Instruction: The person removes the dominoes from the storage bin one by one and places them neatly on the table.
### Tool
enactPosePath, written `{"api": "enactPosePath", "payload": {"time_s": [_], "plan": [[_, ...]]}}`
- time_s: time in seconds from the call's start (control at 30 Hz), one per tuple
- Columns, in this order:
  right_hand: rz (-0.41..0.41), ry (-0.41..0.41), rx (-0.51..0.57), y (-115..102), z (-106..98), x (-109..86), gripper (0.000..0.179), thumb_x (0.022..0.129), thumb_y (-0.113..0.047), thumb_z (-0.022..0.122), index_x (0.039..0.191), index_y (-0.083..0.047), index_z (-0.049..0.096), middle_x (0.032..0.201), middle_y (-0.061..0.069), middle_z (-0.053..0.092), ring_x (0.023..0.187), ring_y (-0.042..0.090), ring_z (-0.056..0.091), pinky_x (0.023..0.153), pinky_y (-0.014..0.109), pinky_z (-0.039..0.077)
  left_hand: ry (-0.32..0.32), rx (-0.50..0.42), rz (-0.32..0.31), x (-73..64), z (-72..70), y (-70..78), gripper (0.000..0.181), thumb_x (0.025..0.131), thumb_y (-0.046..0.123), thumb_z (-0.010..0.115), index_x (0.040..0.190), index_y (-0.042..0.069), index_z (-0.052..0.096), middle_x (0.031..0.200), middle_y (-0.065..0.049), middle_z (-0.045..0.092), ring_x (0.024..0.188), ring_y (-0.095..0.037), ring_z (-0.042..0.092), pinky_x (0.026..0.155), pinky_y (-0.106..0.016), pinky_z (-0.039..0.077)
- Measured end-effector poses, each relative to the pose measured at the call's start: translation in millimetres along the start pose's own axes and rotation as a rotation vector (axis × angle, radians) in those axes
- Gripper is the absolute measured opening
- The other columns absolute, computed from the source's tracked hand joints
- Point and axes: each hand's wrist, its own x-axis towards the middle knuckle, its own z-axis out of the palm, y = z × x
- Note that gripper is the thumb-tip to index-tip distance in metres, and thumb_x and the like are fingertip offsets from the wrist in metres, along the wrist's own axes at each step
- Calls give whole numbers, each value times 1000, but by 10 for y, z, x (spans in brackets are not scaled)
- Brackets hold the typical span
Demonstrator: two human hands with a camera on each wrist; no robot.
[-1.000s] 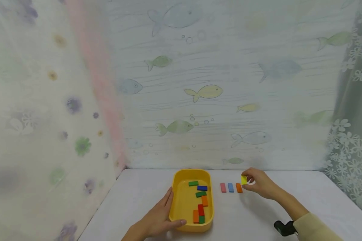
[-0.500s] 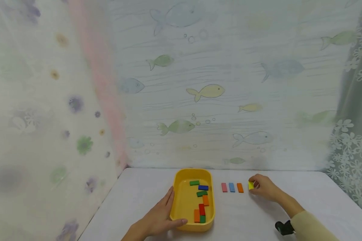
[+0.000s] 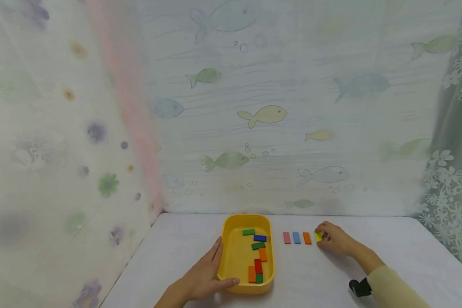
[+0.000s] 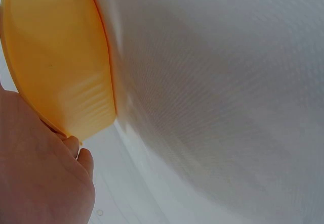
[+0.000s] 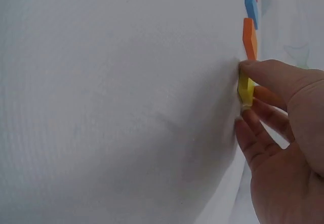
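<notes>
In the head view a yellow plastic tray (image 3: pixel 231 256) stands on the table with several coloured blocks in it. My left hand (image 3: pixel 200 273) rests against its near left corner, fingers straight along the outer wall and thumb across the near rim. To the right lies a row of flat blocks: pink (image 3: pixel 286 238), blue (image 3: pixel 296 238) and orange (image 3: pixel 306 238). My right hand (image 3: pixel 336 239) pinches a yellow block (image 5: pixel 245 88) at the row's right end, low over the white table. In the right wrist view thumb and fingertips are at its two ends.
Inside the tray are green (image 3: pixel 248 232), dark blue (image 3: pixel 259 238), orange (image 3: pixel 263 254) and red (image 3: pixel 258 266) blocks, mostly along its right side. A black object (image 3: pixel 359 287) lies by the right sleeve (image 3: pixel 394 286). A fish-print curtain (image 3: pixel 269 141) hangs behind the white table (image 3: pixel 312 278).
My right hand has lowered the yellow block from above the orange one to the table beside it, shifting right and then slightly back left. The left hand stays on the tray.
</notes>
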Motion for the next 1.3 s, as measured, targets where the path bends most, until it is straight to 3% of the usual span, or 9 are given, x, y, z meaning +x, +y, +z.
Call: {"api": "enactPosePath", "payload": {"time_s": [0.4, 0.63, 0.9, 1.1, 1.3], "plan": [[85, -36, -33, -52, -45, -32, 50, 87, -13, 80, 129, 7, 61, 122, 17, 59, 103, 30, 59, 92, 52, 54, 2, -11, -1, -9, -11, 7, 118, 85, 80, 55, 164, 5, 10, 172, -12, 8, 153, -33, 28, 116, -59, 34], [48, -29, -17, -224, -136, -157, 56, 91, -19, 78, 137, 5, 55, 127, 23, 56, 109, 38, 60, 93, 55, 55, 3, -8, 4, -27, -5, -1, 118, 86, 79, 55, 164, 4, 11, 172, -12, 8, 152, -33, 29, 116, -59, 35], [-87, 11, -12, -651, -218, -207, 54, 92, -19, 77, 136, 4, 55, 130, 22, 56, 108, 38, 60, 90, 55, 56, 2, -2, -3, -27, -3, 0, 118, 85, 81, 54, 164, 3, 13, 172, -12, 9, 152, -33, 29, 116, -60, 35], [-102, -3, -3, -1075, -182, -144, 55, 94, -28, 76, 139, -4, 56, 135, 15, 55, 115, 32, 58, 95, 54, 55, 6, 0, 4, -11, -8, 0, 118, 85, 81, 54, 164, 3, 13, 172, -12, 9, 152, -33, 29, 116, -59, 35], [-146, -38, 17, -1463, -55, -58, 58, 95, -35, 74, 142, -7, 55, 140, 14, 53, 125, 36, 54, 103, 60, 48, 9, 5, 18, 5, -5, -5, 117, 85, 80, 54, 164, 3, 13, 172, -11, 8, 153, -32, 29, 117, -58, 34]]}}
